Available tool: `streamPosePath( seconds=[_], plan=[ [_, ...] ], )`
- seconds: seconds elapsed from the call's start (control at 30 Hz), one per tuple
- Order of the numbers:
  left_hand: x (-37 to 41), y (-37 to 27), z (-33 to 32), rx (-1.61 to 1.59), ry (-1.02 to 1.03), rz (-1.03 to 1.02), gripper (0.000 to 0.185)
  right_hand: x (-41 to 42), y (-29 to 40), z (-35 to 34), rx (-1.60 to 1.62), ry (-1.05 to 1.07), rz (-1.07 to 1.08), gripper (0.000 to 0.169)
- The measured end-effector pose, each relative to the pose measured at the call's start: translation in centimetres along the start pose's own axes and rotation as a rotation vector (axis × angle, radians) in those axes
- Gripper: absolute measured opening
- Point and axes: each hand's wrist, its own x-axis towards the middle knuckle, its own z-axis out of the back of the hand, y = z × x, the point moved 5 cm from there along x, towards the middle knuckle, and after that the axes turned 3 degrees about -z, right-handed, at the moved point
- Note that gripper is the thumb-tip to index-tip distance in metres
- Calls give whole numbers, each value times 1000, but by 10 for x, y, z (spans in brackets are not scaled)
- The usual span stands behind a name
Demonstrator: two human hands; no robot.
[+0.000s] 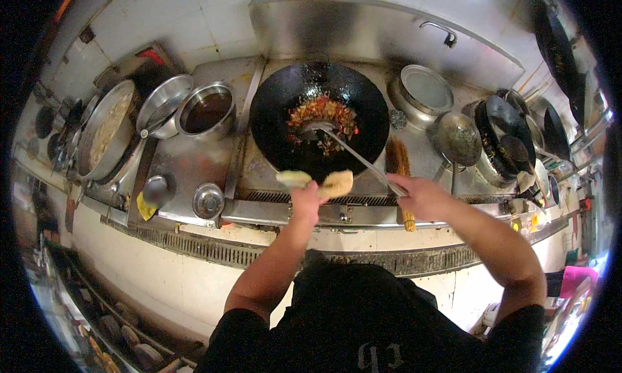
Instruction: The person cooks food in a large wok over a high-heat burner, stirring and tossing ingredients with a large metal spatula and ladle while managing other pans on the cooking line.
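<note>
A large black wok (pixel 271 108) sits on the steel range in front of me. Chopped red and brown food (pixel 324 107) lies in its middle. My left hand (pixel 305 202) is shut on a pale folded cloth (pixel 338 183) at the wok's near rim; the cloth covers the part of the rim being gripped. In my right hand (pixel 426 198) is the long metal handle of a ladle (pixel 357 155), which slants down into the wok. The ladle's bowl rests among the food. A bamboo wok brush (pixel 399 160) lies partly beneath my right hand.
Left of the wok stand a steel pot of dark liquid (pixel 208 111), a steel basin (pixel 165 101) and a wide pan (pixel 108 130). A lidded pot (pixel 426 89), a strainer (pixel 459 139) and stacked black woks (pixel 510 125) are on the right. A tap (pixel 440 28) projects behind.
</note>
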Motion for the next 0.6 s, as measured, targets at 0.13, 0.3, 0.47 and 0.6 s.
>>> streamPosePath(
  seconds=[0.13, 0.3, 0.47, 0.6],
  plan=[
    [-68, 40, 43, 109, -32, -186, 32, -29, 12, -4, -134, -137, 33, 65],
    [-39, -54, -5, -29, -30, 71, 40, -33, 7, 19, 117, 59, 10, 62],
    [-26, 30, 20, 229, 80, -78, 24, -7, 4, -13, -198, -155, -13, 65],
    [-65, 21, 43, 46, 10, -128, 39, -36, -6, 4, -131, -129, 132, 63]
  ],
)
